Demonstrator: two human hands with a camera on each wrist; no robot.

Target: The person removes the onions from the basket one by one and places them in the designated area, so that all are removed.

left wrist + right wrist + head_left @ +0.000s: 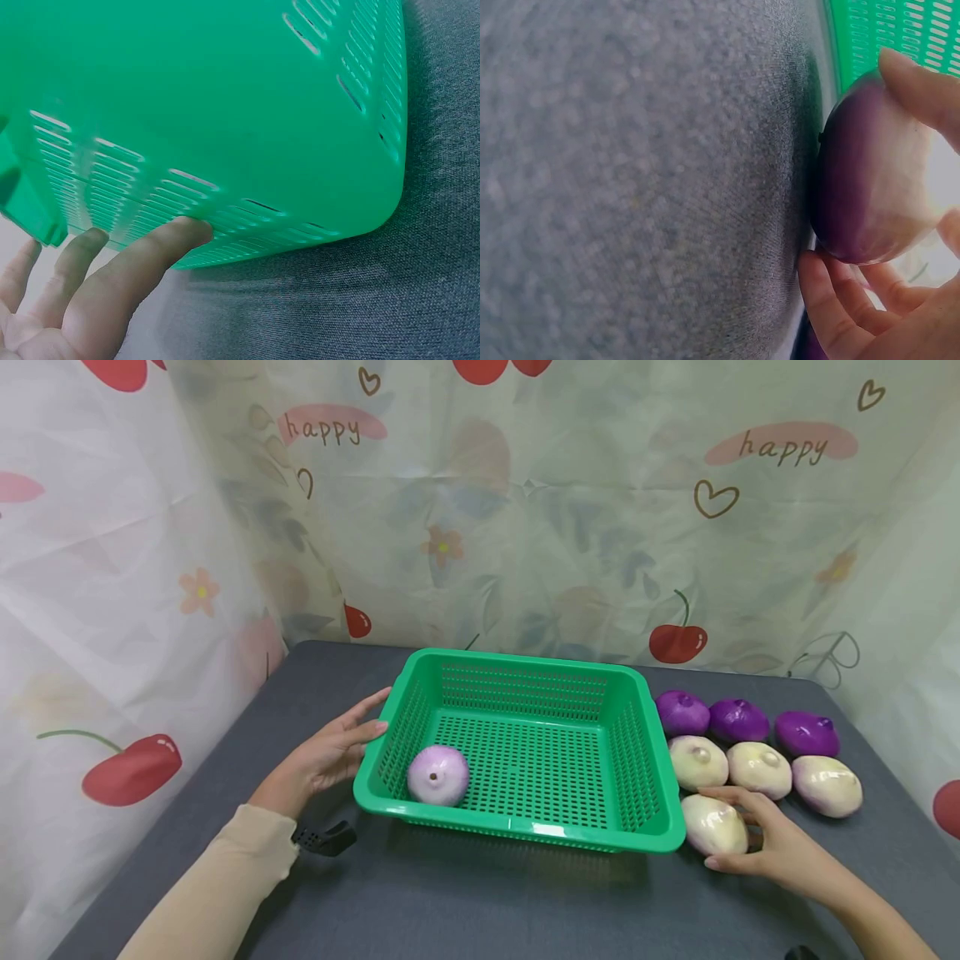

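A green plastic basket (551,831) with slotted walls stands mid-table, a pale purple turnip-like vegetable (438,775) inside at its left. My left hand (330,756) is at the basket's left side, its fingers extended; in the left wrist view, the fingers (142,259) lie against the slotted outer wall. Right of the basket, my right hand (772,843) holds a white-and-purple turnip (714,825) between thumb and fingers. The right wrist view shows that turnip (877,172) low by the table, its purple end toward the cloth.
Behind my right hand sit more turnips: a row of white-topped ones (760,769) and, farther back, a row of deep purple ones (739,721). Grey cloth (465,902) covers the table. Printed curtains (525,527) hang behind and at the sides.
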